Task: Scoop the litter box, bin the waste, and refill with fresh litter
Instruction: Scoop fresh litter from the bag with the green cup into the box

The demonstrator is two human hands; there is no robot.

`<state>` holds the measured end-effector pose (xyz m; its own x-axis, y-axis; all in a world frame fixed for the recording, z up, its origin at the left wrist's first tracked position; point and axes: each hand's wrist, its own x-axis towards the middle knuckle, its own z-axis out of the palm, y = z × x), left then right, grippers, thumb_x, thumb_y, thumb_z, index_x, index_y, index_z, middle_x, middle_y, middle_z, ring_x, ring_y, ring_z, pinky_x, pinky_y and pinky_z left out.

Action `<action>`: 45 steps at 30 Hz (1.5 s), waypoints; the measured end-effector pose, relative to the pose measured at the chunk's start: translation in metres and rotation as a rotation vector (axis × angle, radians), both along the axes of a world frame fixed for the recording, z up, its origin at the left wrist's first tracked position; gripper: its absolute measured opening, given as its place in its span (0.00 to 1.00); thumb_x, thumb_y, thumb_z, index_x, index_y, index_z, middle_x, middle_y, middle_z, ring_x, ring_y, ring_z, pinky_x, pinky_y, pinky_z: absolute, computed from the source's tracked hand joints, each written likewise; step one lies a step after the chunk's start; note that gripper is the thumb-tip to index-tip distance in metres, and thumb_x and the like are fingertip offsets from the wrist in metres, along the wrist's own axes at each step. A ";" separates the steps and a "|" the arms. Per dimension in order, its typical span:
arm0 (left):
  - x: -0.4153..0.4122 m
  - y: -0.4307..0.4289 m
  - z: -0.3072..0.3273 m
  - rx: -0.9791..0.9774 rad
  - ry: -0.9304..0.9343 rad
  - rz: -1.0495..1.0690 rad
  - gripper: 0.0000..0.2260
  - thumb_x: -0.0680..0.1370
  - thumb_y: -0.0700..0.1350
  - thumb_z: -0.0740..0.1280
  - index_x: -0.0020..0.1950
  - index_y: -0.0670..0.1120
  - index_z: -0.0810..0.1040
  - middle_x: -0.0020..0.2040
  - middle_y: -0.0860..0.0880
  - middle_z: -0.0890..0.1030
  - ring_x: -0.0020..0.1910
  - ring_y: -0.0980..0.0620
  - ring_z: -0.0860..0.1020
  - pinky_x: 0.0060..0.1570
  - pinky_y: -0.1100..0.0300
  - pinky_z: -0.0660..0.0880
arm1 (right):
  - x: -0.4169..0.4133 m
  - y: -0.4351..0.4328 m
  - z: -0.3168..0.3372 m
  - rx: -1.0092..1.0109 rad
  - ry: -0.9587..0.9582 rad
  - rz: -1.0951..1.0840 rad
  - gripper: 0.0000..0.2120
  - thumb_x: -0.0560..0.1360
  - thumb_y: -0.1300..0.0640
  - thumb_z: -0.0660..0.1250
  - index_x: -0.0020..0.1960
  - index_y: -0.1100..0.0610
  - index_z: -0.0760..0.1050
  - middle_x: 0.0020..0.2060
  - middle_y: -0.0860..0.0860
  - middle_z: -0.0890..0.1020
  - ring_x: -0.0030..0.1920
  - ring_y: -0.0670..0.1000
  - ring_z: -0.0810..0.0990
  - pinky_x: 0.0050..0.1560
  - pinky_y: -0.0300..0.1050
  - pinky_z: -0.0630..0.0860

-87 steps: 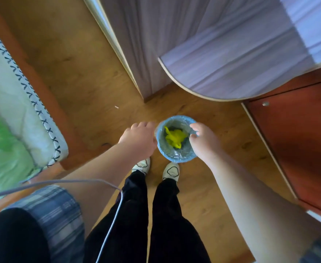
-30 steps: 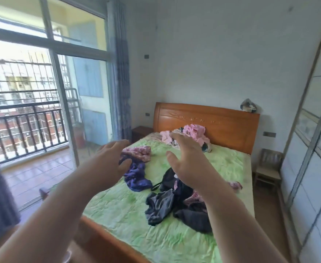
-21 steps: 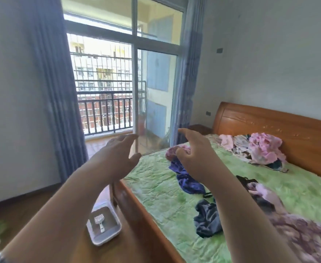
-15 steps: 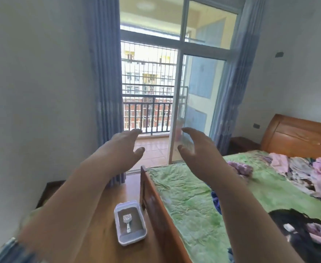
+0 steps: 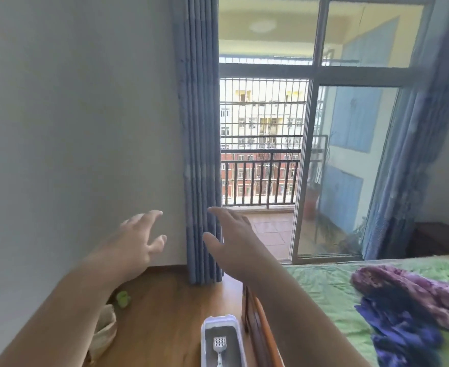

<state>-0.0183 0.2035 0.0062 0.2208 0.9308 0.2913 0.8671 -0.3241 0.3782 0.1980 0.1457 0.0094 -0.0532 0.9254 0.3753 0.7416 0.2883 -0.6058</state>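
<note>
The litter box (image 5: 219, 318) sits on the wooden floor (image 5: 165, 313) at the near bottom edge, just left of the bed (image 5: 324, 300). Its long axis runs near to far, alongside the bed's wooden side. The scoop (image 5: 219, 345) lies inside along the same line, slotted head toward the far end and handle toward the near. The left hand (image 5: 136, 242) and right hand (image 5: 231, 239) hang in the air above, apart, each grip released with fingers spread. What looks like a beige bag (image 5: 104, 332) lies blurred at near left.

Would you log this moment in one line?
left hand open; right hand open; litter box on floor by bed; scoop in it
</note>
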 end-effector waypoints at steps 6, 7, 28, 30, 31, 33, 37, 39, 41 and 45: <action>-0.036 0.047 -0.007 0.024 -0.042 0.060 0.25 0.81 0.52 0.62 0.77 0.52 0.62 0.75 0.50 0.66 0.73 0.49 0.64 0.69 0.53 0.63 | -0.042 0.070 -0.001 -0.024 -0.044 0.071 0.27 0.81 0.49 0.60 0.78 0.45 0.58 0.77 0.43 0.61 0.78 0.47 0.53 0.74 0.49 0.58; -0.046 0.056 -0.010 0.025 -0.037 0.069 0.25 0.81 0.53 0.62 0.77 0.53 0.61 0.75 0.50 0.66 0.73 0.49 0.65 0.69 0.54 0.63 | -0.053 0.082 -0.002 -0.024 -0.052 0.081 0.27 0.81 0.49 0.60 0.78 0.45 0.58 0.77 0.43 0.61 0.78 0.46 0.52 0.74 0.49 0.58; -0.322 0.358 -0.033 -0.081 0.003 0.140 0.25 0.81 0.54 0.60 0.78 0.54 0.58 0.75 0.50 0.65 0.73 0.50 0.65 0.69 0.52 0.64 | -0.326 0.391 -0.040 -0.110 -0.035 0.108 0.26 0.81 0.48 0.60 0.77 0.45 0.59 0.76 0.42 0.63 0.77 0.45 0.52 0.73 0.45 0.57; -0.336 0.390 -0.047 -0.103 0.007 0.146 0.26 0.81 0.54 0.59 0.78 0.54 0.58 0.75 0.51 0.65 0.73 0.50 0.64 0.69 0.52 0.64 | -0.342 0.425 -0.049 -0.133 -0.050 0.112 0.26 0.81 0.48 0.60 0.78 0.45 0.59 0.76 0.42 0.62 0.77 0.46 0.53 0.73 0.46 0.58; -0.342 0.403 -0.053 -0.110 0.010 0.150 0.26 0.81 0.55 0.59 0.78 0.55 0.57 0.75 0.51 0.64 0.73 0.50 0.64 0.69 0.52 0.64 | -0.347 0.438 -0.053 -0.138 -0.051 0.113 0.26 0.81 0.48 0.60 0.78 0.45 0.59 0.76 0.43 0.62 0.77 0.46 0.53 0.73 0.46 0.58; -0.353 0.435 -0.070 -0.129 0.016 0.168 0.26 0.81 0.55 0.59 0.78 0.54 0.57 0.76 0.51 0.64 0.73 0.50 0.64 0.69 0.51 0.64 | -0.359 0.472 -0.067 -0.166 -0.062 0.129 0.26 0.81 0.48 0.60 0.78 0.44 0.59 0.76 0.43 0.62 0.78 0.47 0.53 0.74 0.47 0.58; -0.373 0.508 -0.111 -0.209 0.040 0.203 0.26 0.81 0.55 0.59 0.78 0.52 0.57 0.76 0.50 0.64 0.73 0.49 0.65 0.70 0.50 0.65 | -0.376 0.555 -0.101 -0.234 -0.097 0.175 0.26 0.81 0.48 0.60 0.78 0.45 0.58 0.77 0.44 0.62 0.78 0.48 0.53 0.74 0.49 0.59; -0.382 0.544 -0.129 -0.248 0.053 0.231 0.26 0.81 0.55 0.59 0.78 0.52 0.57 0.76 0.49 0.64 0.73 0.49 0.66 0.69 0.50 0.66 | -0.382 0.600 -0.116 -0.259 -0.099 0.194 0.26 0.81 0.49 0.60 0.78 0.45 0.59 0.76 0.45 0.63 0.78 0.49 0.55 0.74 0.49 0.59; -0.389 0.579 -0.147 -0.292 0.062 0.263 0.26 0.82 0.54 0.58 0.78 0.52 0.57 0.76 0.50 0.64 0.72 0.49 0.66 0.69 0.51 0.66 | -0.388 0.648 -0.134 -0.287 -0.101 0.213 0.26 0.81 0.50 0.60 0.77 0.46 0.59 0.76 0.46 0.64 0.77 0.50 0.57 0.73 0.48 0.60; -0.409 0.635 -0.195 -0.417 0.070 0.327 0.25 0.82 0.54 0.58 0.78 0.55 0.56 0.77 0.51 0.63 0.73 0.50 0.65 0.68 0.52 0.66 | -0.406 0.736 -0.176 -0.421 -0.128 0.271 0.26 0.81 0.50 0.61 0.78 0.47 0.60 0.75 0.48 0.66 0.75 0.52 0.62 0.73 0.51 0.63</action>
<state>-0.4276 0.8386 -0.1884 -0.0943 0.9879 -0.1229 0.9257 0.1324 0.3544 -0.2078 0.8820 -0.1662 -0.3329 0.9415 -0.0519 0.7499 0.2310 -0.6200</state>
